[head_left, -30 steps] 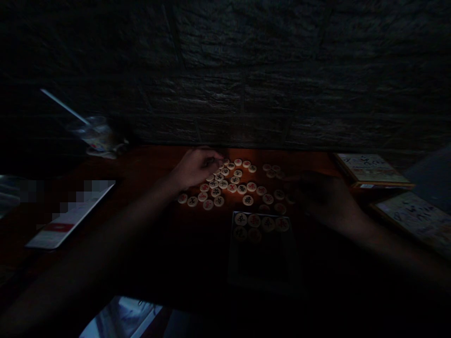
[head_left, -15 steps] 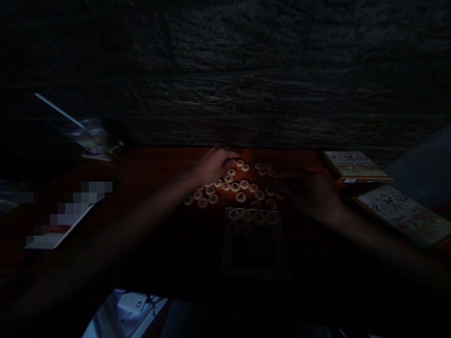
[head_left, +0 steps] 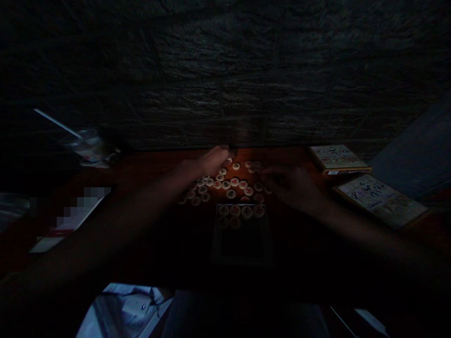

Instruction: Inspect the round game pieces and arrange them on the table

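Note:
Several round pale game discs (head_left: 230, 184) with red or black characters lie scattered on a dim reddish wooden table (head_left: 148, 178). A dark square tray (head_left: 243, 234) in front of them holds a row of discs along its far edge. My left hand (head_left: 213, 160) reaches over the far left of the pile, fingers curled down onto the discs. My right hand (head_left: 291, 185) rests in shadow at the pile's right edge, fingers bent toward the discs. The dark hides what either hand holds.
Two flat printed boxes (head_left: 336, 158) (head_left: 380, 199) lie at the right. A white paper (head_left: 70, 220) lies at the left, with a plastic cup and straw (head_left: 88, 143) behind it. A dark stone wall (head_left: 225, 80) rises just behind the table.
My left hand has moved farther back and to the right over the discs. My right hand has drifted left toward the pile. The view has shifted slightly.

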### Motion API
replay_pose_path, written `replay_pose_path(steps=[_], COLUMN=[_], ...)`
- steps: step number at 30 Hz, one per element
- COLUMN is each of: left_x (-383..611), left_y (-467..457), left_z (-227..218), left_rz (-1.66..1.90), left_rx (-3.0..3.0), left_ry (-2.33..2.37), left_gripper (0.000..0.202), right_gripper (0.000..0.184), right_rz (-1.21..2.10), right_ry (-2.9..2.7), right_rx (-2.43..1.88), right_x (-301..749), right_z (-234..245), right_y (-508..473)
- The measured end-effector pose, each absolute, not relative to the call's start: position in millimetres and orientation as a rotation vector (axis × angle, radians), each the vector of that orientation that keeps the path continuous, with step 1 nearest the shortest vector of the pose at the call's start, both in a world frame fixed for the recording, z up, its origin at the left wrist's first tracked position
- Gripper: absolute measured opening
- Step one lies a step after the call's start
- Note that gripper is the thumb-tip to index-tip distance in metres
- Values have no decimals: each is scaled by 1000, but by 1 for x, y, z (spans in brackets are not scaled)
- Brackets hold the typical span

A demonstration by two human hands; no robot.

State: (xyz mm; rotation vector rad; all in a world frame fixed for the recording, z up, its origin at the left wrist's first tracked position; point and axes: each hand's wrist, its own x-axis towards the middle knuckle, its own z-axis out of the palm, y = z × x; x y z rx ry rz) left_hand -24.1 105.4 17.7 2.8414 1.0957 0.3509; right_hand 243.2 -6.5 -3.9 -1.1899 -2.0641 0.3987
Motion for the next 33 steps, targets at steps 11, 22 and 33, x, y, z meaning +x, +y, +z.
replay_pose_path(steps=[11,22,33], left_x=[-23,16,2], left_y=[17,-17,-26], left_z=[28,23,17], left_rz=[1035,988,1065], left_rx=[1817,1397,1411], left_ry=[1150,686,636], left_gripper=[22,17,23], right_gripper=[19,19,23], right_rz=[431,693,1101], right_ry=[-2010,-1842,-1669], right_rx=[-1166,-1015,-1011], right_x=[240,212,190], right_z=[-3,10,25], right_y=[-7,-31,-21])
